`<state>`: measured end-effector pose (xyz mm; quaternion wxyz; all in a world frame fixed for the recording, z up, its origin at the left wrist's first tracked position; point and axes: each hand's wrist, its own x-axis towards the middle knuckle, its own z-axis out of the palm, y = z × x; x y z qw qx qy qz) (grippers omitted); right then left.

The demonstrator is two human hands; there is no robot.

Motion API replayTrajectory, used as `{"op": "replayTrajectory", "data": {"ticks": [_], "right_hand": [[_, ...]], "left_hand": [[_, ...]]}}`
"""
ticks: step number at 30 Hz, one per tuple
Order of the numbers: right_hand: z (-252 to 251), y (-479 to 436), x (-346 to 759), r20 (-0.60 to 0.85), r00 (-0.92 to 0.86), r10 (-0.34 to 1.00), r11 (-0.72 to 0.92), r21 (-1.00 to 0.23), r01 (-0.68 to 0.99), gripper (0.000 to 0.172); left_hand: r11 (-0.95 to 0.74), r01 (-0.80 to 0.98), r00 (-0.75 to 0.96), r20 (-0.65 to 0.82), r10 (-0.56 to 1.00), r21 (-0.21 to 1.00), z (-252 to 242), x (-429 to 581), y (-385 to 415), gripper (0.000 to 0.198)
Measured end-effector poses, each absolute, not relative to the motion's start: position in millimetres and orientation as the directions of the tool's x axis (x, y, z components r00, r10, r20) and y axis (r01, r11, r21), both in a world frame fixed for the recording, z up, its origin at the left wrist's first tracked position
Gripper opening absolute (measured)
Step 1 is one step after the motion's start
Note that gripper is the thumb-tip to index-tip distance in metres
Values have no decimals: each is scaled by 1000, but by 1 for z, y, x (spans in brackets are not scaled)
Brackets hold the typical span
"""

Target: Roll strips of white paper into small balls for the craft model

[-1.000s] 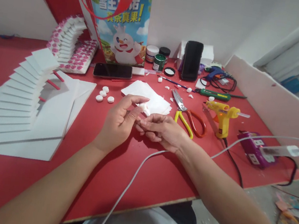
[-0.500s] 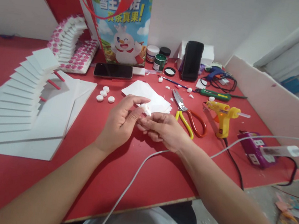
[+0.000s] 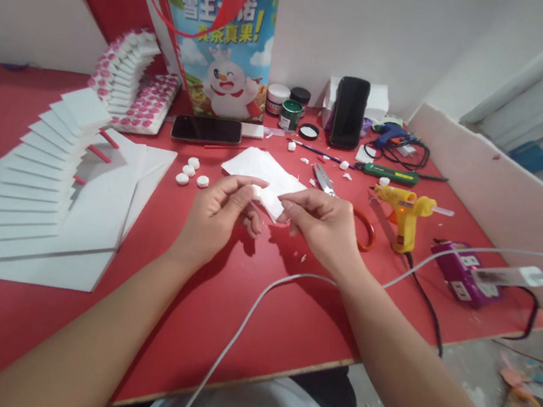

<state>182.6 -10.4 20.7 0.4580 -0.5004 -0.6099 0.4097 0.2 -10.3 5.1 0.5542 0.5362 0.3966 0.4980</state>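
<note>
My left hand (image 3: 218, 220) pinches a small white crumpled piece (image 3: 255, 192) between thumb and forefinger, above the red table. To its right, my right hand (image 3: 326, 228) has thumb and forefinger pressed together. Whatever sits between those fingertips is too small to make out. Behind both hands lie white paper sheets (image 3: 261, 167), partly covered by the fingers. Left of my left hand are several small white rounded pieces (image 3: 188, 170). The scissors (image 3: 324, 178) lie beyond my right hand, which hides their middle; one red handle loop shows.
At right are a yellow glue gun (image 3: 405, 209), a purple box (image 3: 468, 275) and a pale cable (image 3: 257, 306) crossing the table. Fanned white panels (image 3: 35, 177) occupy the left. A phone (image 3: 206, 129), paint jars (image 3: 290, 115) and a gift bag (image 3: 231, 56) stand behind.
My hands have moved apart. The right one shifted right, away from the white piece, and now covers the yellow handle. The left keeps its pinch on the piece. A small white scrap shows on the table.
</note>
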Motion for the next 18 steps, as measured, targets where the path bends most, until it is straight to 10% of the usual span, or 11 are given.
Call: {"op": "replayTrajectory", "data": {"ticks": [7,18], "right_hand": [[24,-11,178,-247,-284,926,-323,-909,-262,32],[18,-10,173,-249,-343,906,-361,-877,-317,32]], "left_hand": [[-529,266,230,480,847,806,7,-1,-13,14],[-722,449,315,663,679,526,1,-5,-11,12]]}}
